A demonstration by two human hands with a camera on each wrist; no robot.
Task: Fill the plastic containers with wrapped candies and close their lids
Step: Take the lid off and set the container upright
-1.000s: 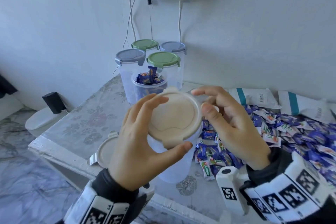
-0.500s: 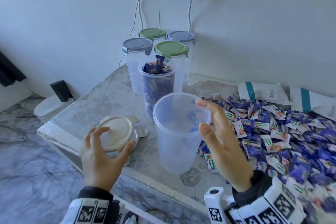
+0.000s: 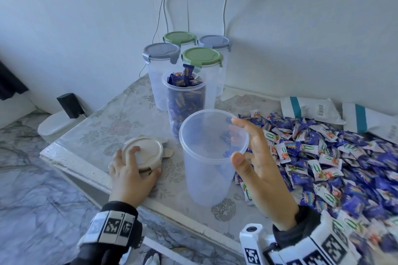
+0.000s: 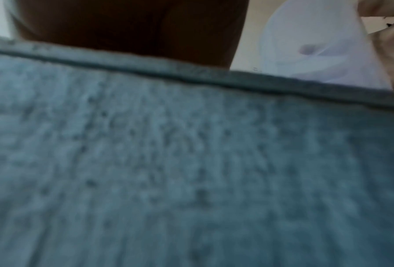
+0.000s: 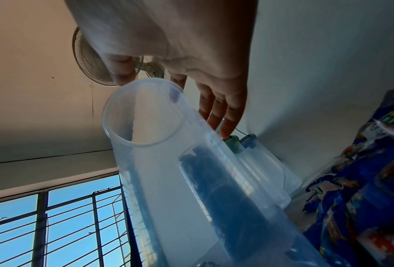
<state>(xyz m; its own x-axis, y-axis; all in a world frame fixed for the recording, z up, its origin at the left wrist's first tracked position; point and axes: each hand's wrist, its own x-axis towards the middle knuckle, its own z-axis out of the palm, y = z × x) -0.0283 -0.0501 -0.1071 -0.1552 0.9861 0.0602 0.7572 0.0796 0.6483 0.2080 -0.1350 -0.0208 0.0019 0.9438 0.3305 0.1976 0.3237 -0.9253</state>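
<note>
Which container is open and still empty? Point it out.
The clear container nearest the table's front edge, beside the right hand. The one behind it is full of candies; the four at the back have lids on.

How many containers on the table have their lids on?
4, clustered at the back by the wall: front-left grey-lidded, front-right green-lidded, back-left green-lidded, back-right grey-lidded. The two nearer containers are open; more could sit hidden behind.

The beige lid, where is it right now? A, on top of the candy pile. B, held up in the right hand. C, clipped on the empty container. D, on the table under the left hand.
D: the head view shows the beige lid lying on the table near its front edge, the left hand gripping it, beside the open empty container.
</note>
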